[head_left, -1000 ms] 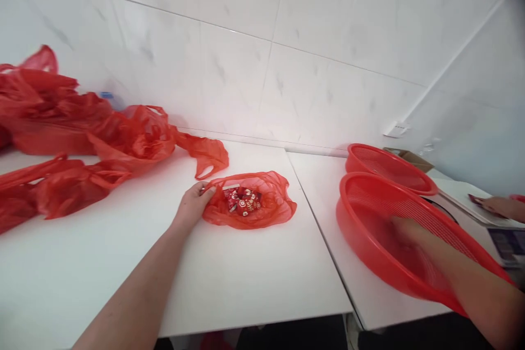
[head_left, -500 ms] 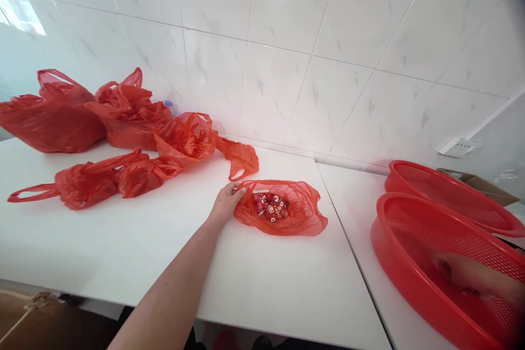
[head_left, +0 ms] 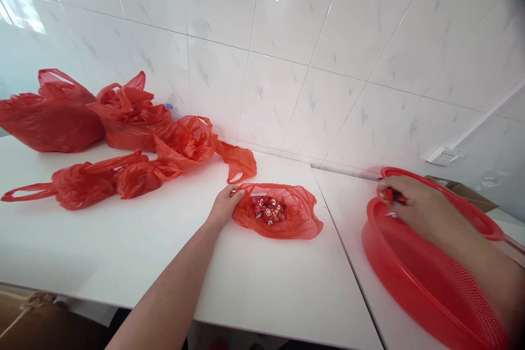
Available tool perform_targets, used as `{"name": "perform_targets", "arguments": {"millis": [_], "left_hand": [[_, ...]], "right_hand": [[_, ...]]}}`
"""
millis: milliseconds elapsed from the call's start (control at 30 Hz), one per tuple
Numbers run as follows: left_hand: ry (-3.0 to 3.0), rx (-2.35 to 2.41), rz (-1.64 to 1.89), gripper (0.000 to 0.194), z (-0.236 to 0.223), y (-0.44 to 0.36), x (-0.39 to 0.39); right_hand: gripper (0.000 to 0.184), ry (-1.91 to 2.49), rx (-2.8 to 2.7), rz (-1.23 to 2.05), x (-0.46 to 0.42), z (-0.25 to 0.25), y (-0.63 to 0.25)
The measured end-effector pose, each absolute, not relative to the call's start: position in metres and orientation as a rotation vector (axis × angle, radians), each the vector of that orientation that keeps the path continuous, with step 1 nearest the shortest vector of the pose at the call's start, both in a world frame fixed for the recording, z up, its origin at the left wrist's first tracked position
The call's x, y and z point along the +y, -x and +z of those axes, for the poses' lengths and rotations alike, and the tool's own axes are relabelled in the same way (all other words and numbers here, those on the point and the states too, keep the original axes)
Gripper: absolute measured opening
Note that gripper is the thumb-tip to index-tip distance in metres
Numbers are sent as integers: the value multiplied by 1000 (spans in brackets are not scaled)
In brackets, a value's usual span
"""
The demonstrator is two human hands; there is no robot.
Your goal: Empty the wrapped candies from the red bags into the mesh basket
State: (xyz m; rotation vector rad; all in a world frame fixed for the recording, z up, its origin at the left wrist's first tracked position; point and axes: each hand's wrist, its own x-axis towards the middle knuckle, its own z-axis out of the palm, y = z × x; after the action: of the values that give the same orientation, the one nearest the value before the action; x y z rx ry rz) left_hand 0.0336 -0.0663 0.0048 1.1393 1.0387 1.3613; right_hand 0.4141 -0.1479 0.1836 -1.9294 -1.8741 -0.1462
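My left hand (head_left: 223, 205) pinches the left rim of an open red plastic bag (head_left: 301, 219) lying on the white table. Inside the bag are several small red packets (head_left: 270, 210) with white and gold print. My right hand (head_left: 404, 201), a little blurred, is closed around a small red packet (head_left: 388, 194); its exact kind is hard to make out. That hand hovers over the far rim of the near red plastic basket (head_left: 410, 268), which has perforated walls.
Several tied or bunched red plastic bags (head_left: 135, 120) stand and lie at the left. Behind the near basket is a second red basket (head_left: 471, 208), with a cardboard box (head_left: 467, 194) beyond. A seam (head_left: 344, 246) divides the tabletops; a tiled wall (head_left: 279, 104) rises behind.
My right hand has come up out of the near basket and moved left and away from me, now with a small red packet in it. My left hand still pinches the bag's rim.
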Motion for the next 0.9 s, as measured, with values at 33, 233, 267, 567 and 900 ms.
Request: {"name": "perform_targets", "arguments": {"millis": [33, 233, 267, 567, 900], "left_hand": [[-1139, 1045, 1359, 40, 5, -34, -67], [-1157, 1032, 1358, 38, 3, -33, -67], [-1157, 1027, 1361, 37, 3, -33, -66], [-1125, 990, 1342, 36, -2, -31, -61], [-1164, 1044, 1312, 40, 2, -31, -62]], "right_hand": [[21, 1828, -1972, -41, -150, 178, -390], [35, 1313, -2523, -6, -136, 112, -272], [37, 1265, -2612, -53, -128, 101, -263], [44, 1264, -2453, -156, -74, 62, -258], [46, 1472, -1801, -384, -92, 14, -293]]}}
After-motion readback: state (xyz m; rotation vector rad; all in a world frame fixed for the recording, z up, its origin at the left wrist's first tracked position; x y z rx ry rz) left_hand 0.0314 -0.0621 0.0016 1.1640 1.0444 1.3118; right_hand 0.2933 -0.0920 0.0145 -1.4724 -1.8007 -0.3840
